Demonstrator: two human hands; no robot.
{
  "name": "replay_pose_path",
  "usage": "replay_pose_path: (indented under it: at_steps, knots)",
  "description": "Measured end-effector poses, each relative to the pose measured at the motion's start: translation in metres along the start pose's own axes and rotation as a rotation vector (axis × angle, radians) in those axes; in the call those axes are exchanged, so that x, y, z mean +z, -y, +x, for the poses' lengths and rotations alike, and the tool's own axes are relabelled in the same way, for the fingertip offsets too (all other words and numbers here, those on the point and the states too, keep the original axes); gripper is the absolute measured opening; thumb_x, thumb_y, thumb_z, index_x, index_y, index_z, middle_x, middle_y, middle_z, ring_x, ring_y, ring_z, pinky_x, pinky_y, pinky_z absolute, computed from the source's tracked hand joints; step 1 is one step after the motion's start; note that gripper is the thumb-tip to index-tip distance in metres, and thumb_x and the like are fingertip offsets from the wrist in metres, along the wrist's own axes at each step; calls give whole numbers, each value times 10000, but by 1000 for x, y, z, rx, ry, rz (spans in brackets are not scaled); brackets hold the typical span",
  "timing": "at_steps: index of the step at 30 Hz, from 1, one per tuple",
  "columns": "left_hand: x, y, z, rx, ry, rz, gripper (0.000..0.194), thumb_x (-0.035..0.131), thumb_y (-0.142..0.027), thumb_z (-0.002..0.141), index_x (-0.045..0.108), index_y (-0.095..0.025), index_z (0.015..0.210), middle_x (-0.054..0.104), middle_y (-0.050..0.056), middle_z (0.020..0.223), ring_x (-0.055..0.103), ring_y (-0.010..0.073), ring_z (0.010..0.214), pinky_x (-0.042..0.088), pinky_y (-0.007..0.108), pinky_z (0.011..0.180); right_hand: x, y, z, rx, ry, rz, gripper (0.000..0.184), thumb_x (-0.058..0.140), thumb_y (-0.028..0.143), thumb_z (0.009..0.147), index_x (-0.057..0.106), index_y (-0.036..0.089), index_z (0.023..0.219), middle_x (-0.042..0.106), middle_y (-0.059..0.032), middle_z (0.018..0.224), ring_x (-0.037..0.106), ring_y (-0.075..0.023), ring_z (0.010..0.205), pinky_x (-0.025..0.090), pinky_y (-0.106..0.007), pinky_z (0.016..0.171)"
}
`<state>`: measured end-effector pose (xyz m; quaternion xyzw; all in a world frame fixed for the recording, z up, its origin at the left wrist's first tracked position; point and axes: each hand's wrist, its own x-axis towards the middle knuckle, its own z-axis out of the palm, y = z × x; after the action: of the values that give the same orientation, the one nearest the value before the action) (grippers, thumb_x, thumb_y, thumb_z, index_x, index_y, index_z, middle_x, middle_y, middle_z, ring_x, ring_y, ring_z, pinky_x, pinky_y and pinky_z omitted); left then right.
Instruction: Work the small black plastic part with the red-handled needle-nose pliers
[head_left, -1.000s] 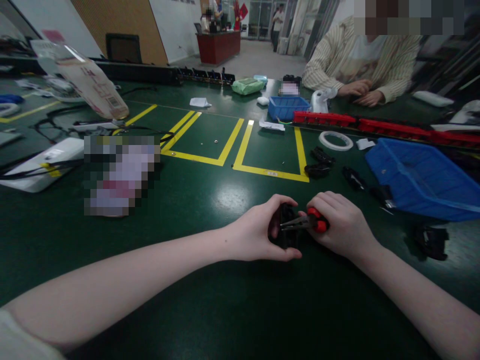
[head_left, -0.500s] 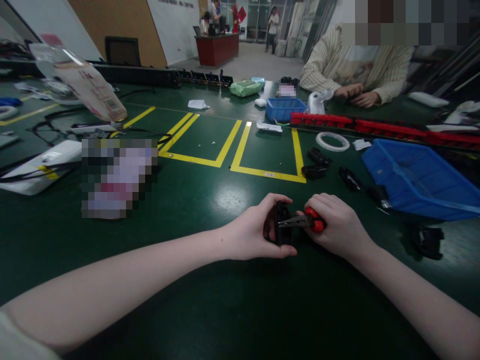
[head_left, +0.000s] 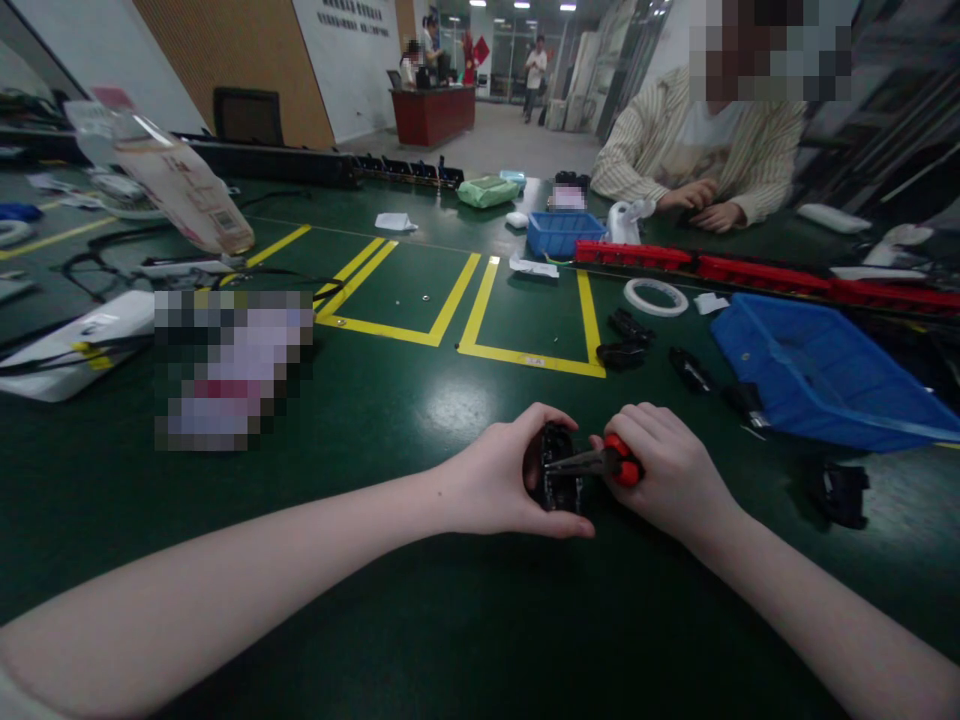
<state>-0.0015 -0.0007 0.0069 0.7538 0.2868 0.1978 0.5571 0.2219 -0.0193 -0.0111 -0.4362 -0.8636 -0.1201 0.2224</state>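
My left hand [head_left: 499, 478] grips a small black plastic part [head_left: 561, 490] between thumb and fingers, holding it just above the green table [head_left: 360, 610]. My right hand [head_left: 667, 460] is closed around the red handles of needle-nose pliers [head_left: 622, 460]. Their metal jaws point left and reach into the open side of the black part. Whether the jaw tips pinch anything there is too small to tell. Several similar black parts lie to the right, one of them a lone black piece [head_left: 841, 495] near my right forearm.
A blue bin [head_left: 825, 425] stands at the right, behind a tape roll [head_left: 656, 297] and red strips [head_left: 637, 256]. Yellow tape [head_left: 525, 358] marks the table. At left are a bottle [head_left: 184, 190], cables and a blurred-out flat object [head_left: 240, 370]. A person in a striped sleeve [head_left: 634, 140] sits opposite.
The whole view has shifted slightly, with things sitting a little lower in it. The black part has turned a bit in my left hand, showing more of its inside. Both grips are the same.
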Motion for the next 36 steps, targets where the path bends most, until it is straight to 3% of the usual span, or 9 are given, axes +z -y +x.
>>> replay_pose_path:
  at_steps: [13,18,25,31,36]
  knots:
    - [-1,-2,0,-5,30,-34,725,810,-378,702,392,-213,1272,605,66,1054,613,211,878,514,336,720,0,-4,-1,26,-41,17,115,541,207,837,473,207,744,535,-27,692,481,-166,633,388,-302,582]
    - [-2,-1,0,49,51,-52,760,787,-371,736,371,-220,1354,604,92,1172,618,243,999,521,358,794,1,-5,-1,19,-23,27,129,535,193,834,446,212,743,516,-14,681,470,-154,623,389,-287,566]
    - [0,5,2,157,30,-54,559,763,-345,776,514,-219,1261,602,78,1235,593,256,1105,512,356,855,2,-6,-1,25,-20,34,123,538,193,816,441,215,743,505,-9,677,469,-150,619,387,-284,561]
    - [1,5,1,44,16,-26,761,773,-364,754,360,-215,1376,613,82,1083,628,210,851,514,305,665,4,-8,-2,34,-29,30,132,540,212,833,447,215,738,506,-10,671,464,-149,615,375,-286,562]
    - [3,7,1,13,9,-48,951,791,-383,731,205,-242,1466,606,86,1050,633,240,880,507,321,663,5,-8,-2,46,-63,12,111,559,233,842,472,209,776,532,-27,714,488,-166,657,391,-306,595]
